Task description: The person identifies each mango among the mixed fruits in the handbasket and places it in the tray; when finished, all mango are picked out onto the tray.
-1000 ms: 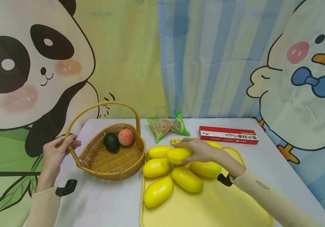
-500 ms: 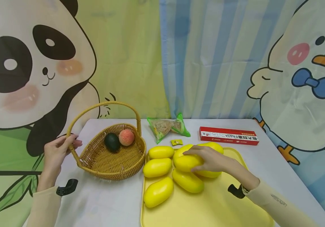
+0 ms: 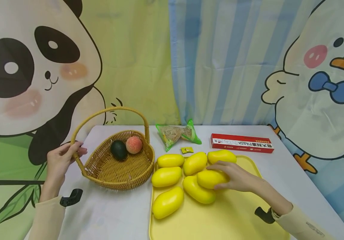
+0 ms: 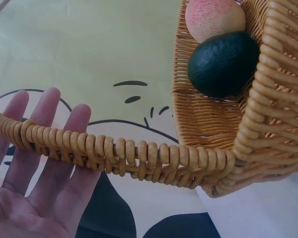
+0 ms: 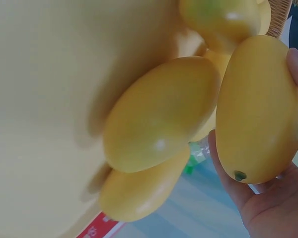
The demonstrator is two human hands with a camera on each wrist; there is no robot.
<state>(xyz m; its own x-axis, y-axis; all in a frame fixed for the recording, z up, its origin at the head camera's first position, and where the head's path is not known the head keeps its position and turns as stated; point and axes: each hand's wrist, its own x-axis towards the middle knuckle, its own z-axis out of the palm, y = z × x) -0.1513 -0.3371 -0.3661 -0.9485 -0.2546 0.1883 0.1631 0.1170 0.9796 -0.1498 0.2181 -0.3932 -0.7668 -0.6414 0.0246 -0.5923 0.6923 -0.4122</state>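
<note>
My left hand (image 3: pixel 64 158) holds the side of the arched handle (image 4: pixel 139 156) of a wicker basket (image 3: pixel 130 180). In the left wrist view the fingers lie behind the handle. A dark green avocado (image 3: pixel 118 150) and a pink peach (image 3: pixel 134 145) are inside the basket. My right hand (image 3: pixel 235 176) grips a yellow mango (image 5: pixel 260 109), thumb on one side and fingers on the other. In the head view this mango overlaps another mango (image 3: pixel 197 193) on the yellow tray (image 3: pixel 220 220). Several more mangoes (image 3: pixel 166 177) lie around it; the hand covers part of the tray.
At the back of the white table (image 3: pixel 109 213) lie a green-edged clear packet (image 3: pixel 176 133), a small yellow sachet (image 3: pixel 187 150) and a red pasta box (image 3: pixel 242 143). A printed curtain (image 3: pixel 220 66) hangs behind the table.
My right hand has moved right and towards me with the mango, uncovering the small sachet and the mangoes behind. The left hand and the basket have hardly moved.
</note>
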